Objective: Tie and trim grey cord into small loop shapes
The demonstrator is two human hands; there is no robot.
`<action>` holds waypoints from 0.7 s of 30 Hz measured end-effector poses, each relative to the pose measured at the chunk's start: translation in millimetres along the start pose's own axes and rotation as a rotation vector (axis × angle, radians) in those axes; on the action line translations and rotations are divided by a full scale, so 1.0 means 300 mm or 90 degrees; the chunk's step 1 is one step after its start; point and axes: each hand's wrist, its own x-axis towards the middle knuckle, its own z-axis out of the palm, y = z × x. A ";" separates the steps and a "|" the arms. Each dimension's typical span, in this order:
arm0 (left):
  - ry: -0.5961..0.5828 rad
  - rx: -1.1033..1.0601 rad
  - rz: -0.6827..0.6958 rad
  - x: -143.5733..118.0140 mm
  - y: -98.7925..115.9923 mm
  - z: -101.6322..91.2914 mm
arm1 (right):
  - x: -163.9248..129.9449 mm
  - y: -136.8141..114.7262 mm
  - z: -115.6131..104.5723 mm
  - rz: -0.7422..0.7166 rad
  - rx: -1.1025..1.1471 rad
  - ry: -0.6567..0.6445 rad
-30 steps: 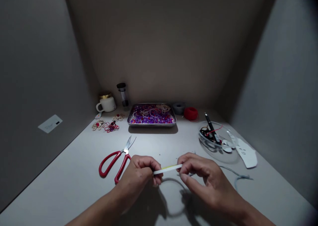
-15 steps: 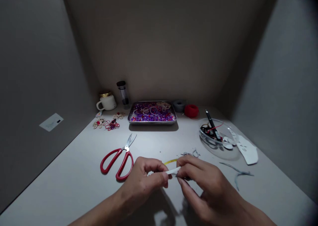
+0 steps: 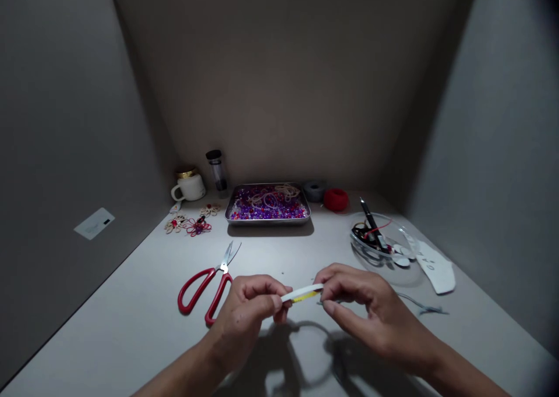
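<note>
Between my two hands is a narrow curved band, white on its outer face and yellow on its inner face; its shadow on the table is a rounded loop. My left hand pinches the band's left part between thumb and fingers. At its right part, the thumb and fingers of my right hand close on it. The fingers hide both ends of the visible stretch. Red-handled scissors lie with blades slightly apart, just left of my left hand. Grey cord pieces lie to the right of my right hand.
At the back stand a tray of beads, a grey cord roll, a red cord roll, a mug and a dark-lidded bottle. Cord flowers lie left. A clear dish with a pen sits right, beside white paper.
My hands have turned the band, so more of its white outer face and yellow inner face shows between them. My right hand has shifted slightly right and up. The view has tilted slightly.
</note>
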 end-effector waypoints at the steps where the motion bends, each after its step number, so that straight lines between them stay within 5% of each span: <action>1: 0.005 -0.006 -0.004 0.001 0.004 0.001 | 0.000 0.005 -0.001 0.002 0.004 0.001; 11: -0.014 0.100 0.001 0.007 -0.017 -0.033 | -0.021 -0.016 0.019 -0.082 -0.061 0.010; 21: -0.030 0.182 -0.047 -0.005 0.018 0.023 | -0.028 -0.058 0.044 -0.123 -0.152 -0.028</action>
